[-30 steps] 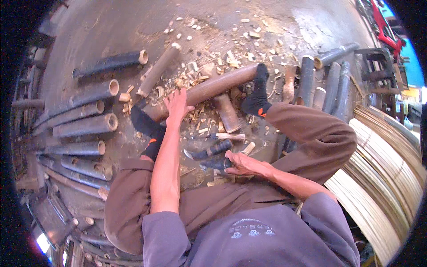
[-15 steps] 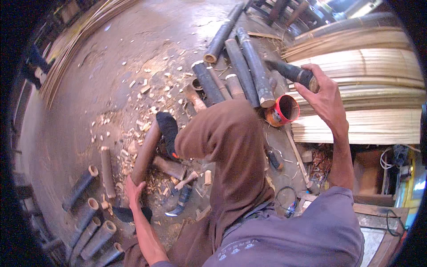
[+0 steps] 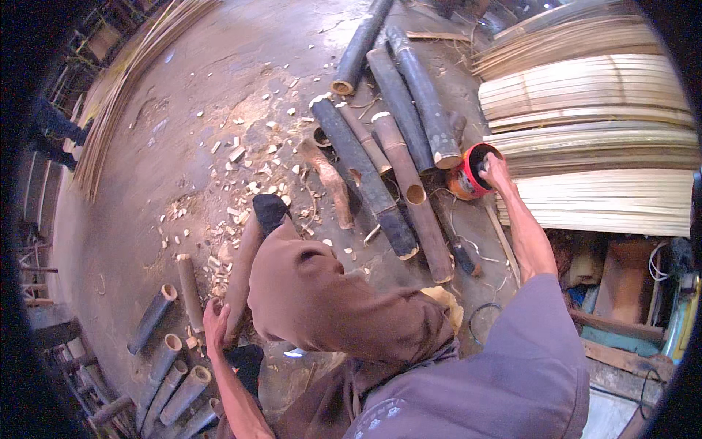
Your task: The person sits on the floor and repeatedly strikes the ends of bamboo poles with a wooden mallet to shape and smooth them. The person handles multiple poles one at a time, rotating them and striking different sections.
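My left hand [image 3: 216, 320] is beside the near end of a brown bamboo tube [image 3: 240, 282], fingers loosely bent and apart, not wrapped round it. My foot in a black sock [image 3: 270, 211] lies against the tube's far end. At the right, my right hand [image 3: 495, 172] reaches into the mouth of a small red bucket [image 3: 462, 183]. Its fingers are curled and partly hidden inside the rim, and what they hold cannot be made out. Just left of the bucket lie dark bamboo tubes [image 3: 428, 102] and a brown tube with a hole [image 3: 409, 175].
Pale wood chips [image 3: 238, 212] litter the floor. Several bamboo tubes [image 3: 186, 395] stand at the lower left. Stacked split-bamboo strips [image 3: 585, 143] fill the right side, above a wooden box [image 3: 621, 285]. A rough wood piece [image 3: 327, 179] lies beyond my knee. Long thin strips [image 3: 121, 95] lie far left.
My right hand has lowered to the bucket; the dark cylindrical piece it held up is no longer visible. My left hand has loosened from the brown tube. My knee has shifted, uncovering more bamboo tubes.
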The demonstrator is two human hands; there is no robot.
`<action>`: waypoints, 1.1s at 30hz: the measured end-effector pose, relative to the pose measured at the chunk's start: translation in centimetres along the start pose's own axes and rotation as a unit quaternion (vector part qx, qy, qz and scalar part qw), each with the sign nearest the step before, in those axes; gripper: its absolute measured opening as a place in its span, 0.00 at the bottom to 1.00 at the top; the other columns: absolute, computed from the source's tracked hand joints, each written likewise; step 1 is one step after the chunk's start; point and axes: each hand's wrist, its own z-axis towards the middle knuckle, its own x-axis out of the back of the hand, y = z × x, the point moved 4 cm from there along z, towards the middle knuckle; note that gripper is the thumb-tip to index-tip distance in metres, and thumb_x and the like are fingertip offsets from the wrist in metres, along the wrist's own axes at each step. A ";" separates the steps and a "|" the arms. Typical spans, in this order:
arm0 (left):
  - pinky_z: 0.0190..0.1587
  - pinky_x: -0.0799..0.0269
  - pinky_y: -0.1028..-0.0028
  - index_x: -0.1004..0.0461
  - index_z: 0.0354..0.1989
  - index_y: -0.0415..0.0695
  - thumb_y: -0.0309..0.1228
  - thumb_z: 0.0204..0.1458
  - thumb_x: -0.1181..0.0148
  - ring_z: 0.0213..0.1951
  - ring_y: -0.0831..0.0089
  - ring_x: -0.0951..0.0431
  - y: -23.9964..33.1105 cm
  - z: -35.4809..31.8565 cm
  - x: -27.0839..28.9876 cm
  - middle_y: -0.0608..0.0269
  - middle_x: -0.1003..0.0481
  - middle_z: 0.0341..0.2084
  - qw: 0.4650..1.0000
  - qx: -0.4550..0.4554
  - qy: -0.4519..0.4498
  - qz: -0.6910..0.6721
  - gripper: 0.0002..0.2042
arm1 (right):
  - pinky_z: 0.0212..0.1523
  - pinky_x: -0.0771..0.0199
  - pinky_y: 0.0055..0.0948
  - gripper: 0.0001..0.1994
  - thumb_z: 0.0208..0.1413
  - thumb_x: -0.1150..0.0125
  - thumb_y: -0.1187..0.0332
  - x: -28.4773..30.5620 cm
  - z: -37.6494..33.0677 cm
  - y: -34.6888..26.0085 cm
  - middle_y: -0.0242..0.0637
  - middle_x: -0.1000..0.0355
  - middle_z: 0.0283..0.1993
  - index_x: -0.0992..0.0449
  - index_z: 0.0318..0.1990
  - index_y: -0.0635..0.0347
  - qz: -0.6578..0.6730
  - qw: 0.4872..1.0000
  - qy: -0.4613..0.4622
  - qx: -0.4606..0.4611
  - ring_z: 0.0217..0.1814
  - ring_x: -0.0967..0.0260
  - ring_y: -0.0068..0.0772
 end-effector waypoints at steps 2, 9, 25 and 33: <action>0.51 0.30 0.65 0.31 0.54 0.37 0.36 0.52 0.40 0.46 0.57 0.23 2.3 -0.3 0.1 0.46 0.25 0.44 1.000 -0.018 -0.006 0.005 0.23 | 0.45 0.27 0.47 0.21 0.40 0.33 0.68 -0.4 -0.2 -0.1 0.57 0.25 0.38 0.30 0.44 0.63 -0.006 1.000 -0.007 -0.023 0.44 0.27 0.58; 0.54 0.32 0.65 0.32 0.56 0.37 0.37 0.52 0.39 0.50 0.60 0.25 10.5 1.2 2.7 0.47 0.26 0.47 0.994 -0.102 0.019 0.040 0.24 | 0.48 0.28 0.45 0.21 0.43 0.33 0.68 14.6 -3.7 -10.3 0.53 0.27 0.43 0.30 0.46 0.62 -0.042 0.999 -0.001 0.020 0.47 0.29 0.54; 0.38 0.28 0.65 0.30 0.46 0.42 0.29 0.45 0.32 0.35 0.67 0.23 27.3 3.3 8.7 0.61 0.23 0.30 0.933 -0.336 0.060 -0.112 0.20 | 0.54 0.31 0.40 0.29 0.61 0.47 0.55 2.5 -5.8 -41.4 0.54 0.30 0.51 0.43 0.66 0.57 0.323 0.901 -0.112 0.268 0.53 0.30 0.51; 0.31 0.36 0.78 0.33 0.45 0.43 0.37 0.50 0.36 0.28 0.80 0.35 7.3 2.2 13.1 0.69 0.32 0.26 0.796 -0.060 0.273 -0.537 0.18 | 0.48 0.29 0.32 0.26 0.60 0.44 0.61 -16.4 -9.9 -28.8 0.46 0.31 0.54 0.40 0.63 0.59 0.025 0.983 -0.134 0.126 0.51 0.30 0.35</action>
